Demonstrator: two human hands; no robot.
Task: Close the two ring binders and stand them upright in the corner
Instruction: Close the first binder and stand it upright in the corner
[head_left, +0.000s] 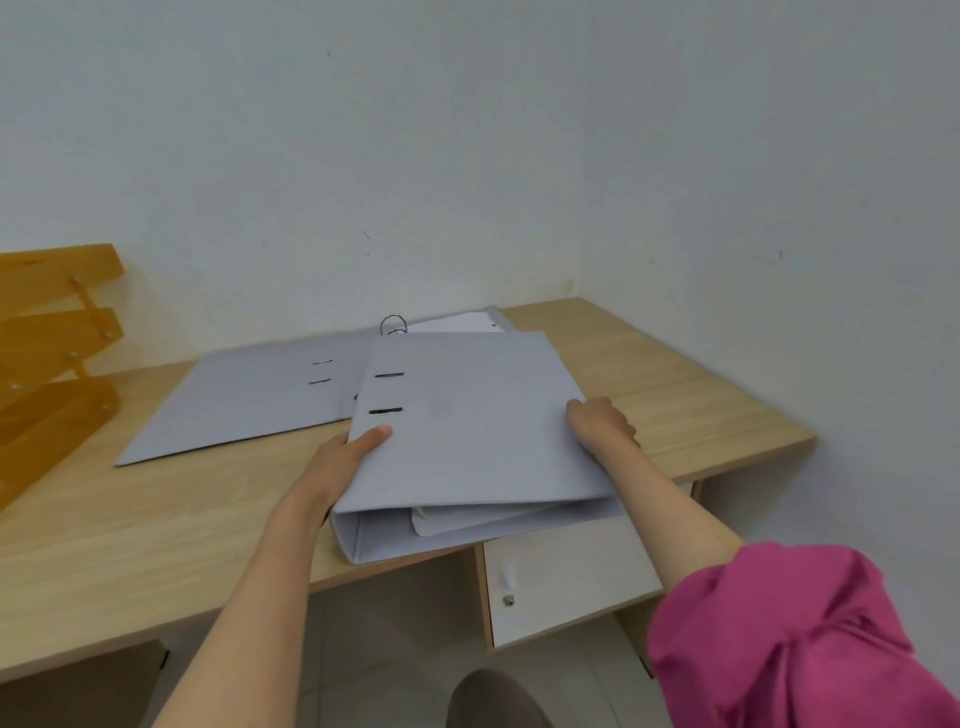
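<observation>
I hold the closed ring binder (467, 436) at the near surface (156, 530) edge, left hand (343, 457) and right hand (602, 423) clamping its sides. Loose sheets may slide out. The open binder (249, 400) at 11 o'clock blocks the corner.

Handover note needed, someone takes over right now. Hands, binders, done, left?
Left hand: grip on the near binder at its left edge.
Right hand: grip on its right edge.
Near binder: cover down, nearly flat, overhanging the desk front edge.
Far binder: lying open, rings showing.
Done: first binder closed.
Left: close the far one, stand both upright in the corner.
</observation>
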